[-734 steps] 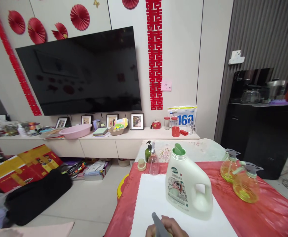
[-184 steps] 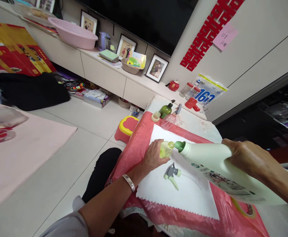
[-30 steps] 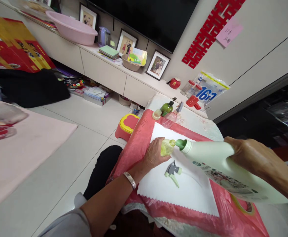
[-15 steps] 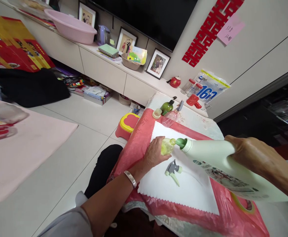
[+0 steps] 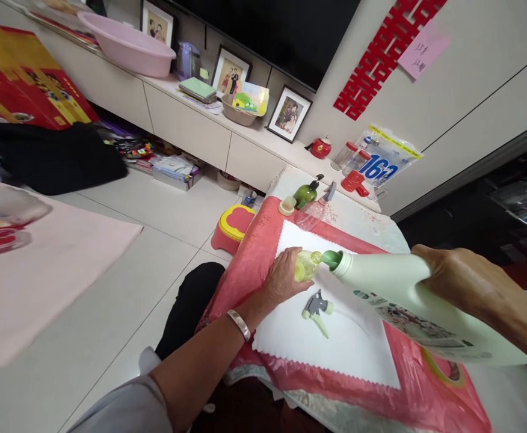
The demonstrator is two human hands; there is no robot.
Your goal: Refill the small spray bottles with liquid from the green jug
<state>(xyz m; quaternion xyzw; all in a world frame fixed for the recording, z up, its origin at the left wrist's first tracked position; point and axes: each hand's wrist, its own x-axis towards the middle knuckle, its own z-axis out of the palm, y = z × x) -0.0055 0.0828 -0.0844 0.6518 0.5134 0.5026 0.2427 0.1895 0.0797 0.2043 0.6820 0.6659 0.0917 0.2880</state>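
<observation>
**Spout of tipped detergent jug (image 5: 390, 273) is lined up with small yellow bottle (image 5: 306, 266)**

The small yellow bottle, see-through and uncapped, is being held over the white mat (image 5: 299, 355), its mouth turned toward the jug. It is clasped by the left hand (image 5: 284, 276), fingers wrapped around its body, and a silver bracelet (image 5: 239, 325) is worn on that wrist. And right at that mouth, the green spout (image 5: 332, 260) is presented! Whether the two are touching cannot be told from here. The pale jug is tilted well over, its printed label in view, and it is clamped by the right hand (image 5: 453, 267) at the handle side; the fingertips there are hidden.

Just below the bottle, a grey-and-green trigger sprayer (image 5: 318, 308) is laid on the mat, its thin tube stretched out beside it. Beneath the mat, a red plastic sheet (image 5: 286, 373) is spread, with a yellow roll of tape (image 5: 435, 374) placed under the raised jug.

At the far end, a pale cap (image 5: 287, 205), a green pump bottle (image 5: 306, 193) and a clear pink spray bottle (image 5: 312, 214) are grouped close together. Beside the table, a red-and-yellow stool (image 5: 236, 221) is parked on the tiles.
</observation>
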